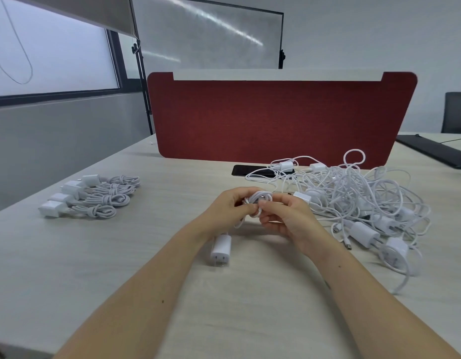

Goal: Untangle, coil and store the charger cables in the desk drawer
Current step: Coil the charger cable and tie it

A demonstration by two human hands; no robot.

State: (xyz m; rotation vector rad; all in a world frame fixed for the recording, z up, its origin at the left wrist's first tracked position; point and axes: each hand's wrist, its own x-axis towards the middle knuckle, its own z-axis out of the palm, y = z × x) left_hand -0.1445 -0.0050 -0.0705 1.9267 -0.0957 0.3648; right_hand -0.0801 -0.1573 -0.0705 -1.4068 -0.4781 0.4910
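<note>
Both hands pinch one coiled cable [259, 200] above the desk [120, 255]: left hand [230, 206] and right hand [286, 216] curl round it; its adapter [221, 248] hangs prongs toward me, lengthwise.

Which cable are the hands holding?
The small coil pinched between the left hand and right hand, its plug resting on the desk below. The four tidy chargers and the tangled pile lie untouched.
</note>
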